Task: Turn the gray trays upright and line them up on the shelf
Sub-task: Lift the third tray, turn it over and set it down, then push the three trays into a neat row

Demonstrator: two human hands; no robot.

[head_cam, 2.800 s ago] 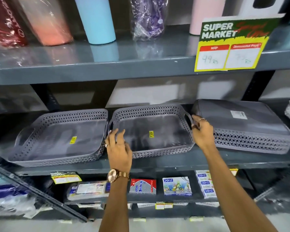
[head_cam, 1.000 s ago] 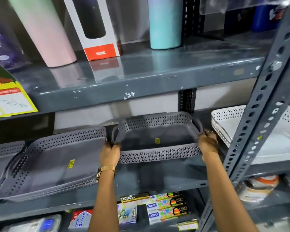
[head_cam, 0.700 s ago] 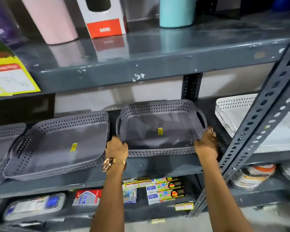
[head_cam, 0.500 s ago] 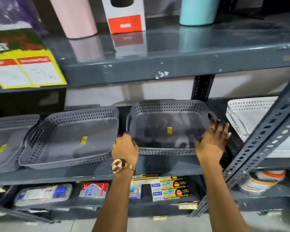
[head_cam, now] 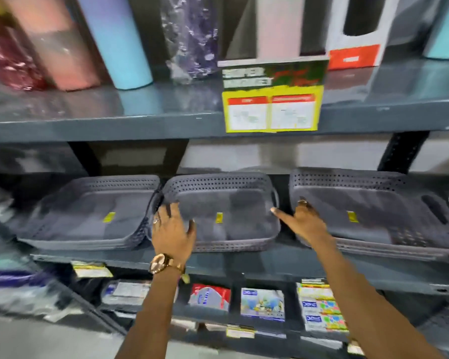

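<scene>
— How many gray trays (head_cam: 226, 216) sit on the shelf (head_cam: 244, 265)?
— Three, upright, side by side. Plastic, with holey walls.
— And the hands?
— The left hand (head_cam: 170, 233) and the right hand (head_cam: 305, 220) both spread their fingers, holding nothing.

My arms are bare, no sleeves. A gold watch (head_cam: 159, 263) circles my left wrist; a ring (head_cam: 156, 221) sits on each hand.

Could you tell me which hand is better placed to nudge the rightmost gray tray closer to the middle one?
Right. The right hand sits in the gap beside the rightmost gray tray, while the left hand rests at the middle tray's far corner.
</scene>
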